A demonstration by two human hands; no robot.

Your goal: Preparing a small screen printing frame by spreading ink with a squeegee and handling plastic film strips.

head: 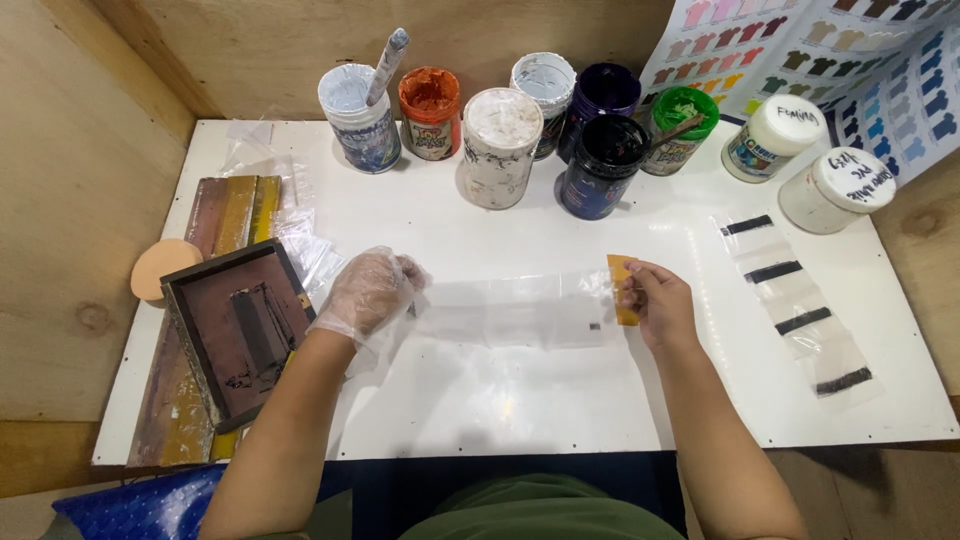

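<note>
My left hand (368, 290), in a thin clear plastic glove, presses on the left end of a clear plastic strip (510, 310) lying flat across the white table (520, 400). My right hand (655, 300) is bare and pinches a small orange-yellow card (622, 285) at the strip's right end. A tiny dark mark shows on the strip near the card.
Several open paint jars (500, 135) stand along the back, one with a stirring stick; two white lidded jars (810, 165) sit at the right. Clear strips with black bars (800, 300) lie on the right. A dark framed screen (240, 325), wooden squeegees and a round sponge (160, 265) lie left.
</note>
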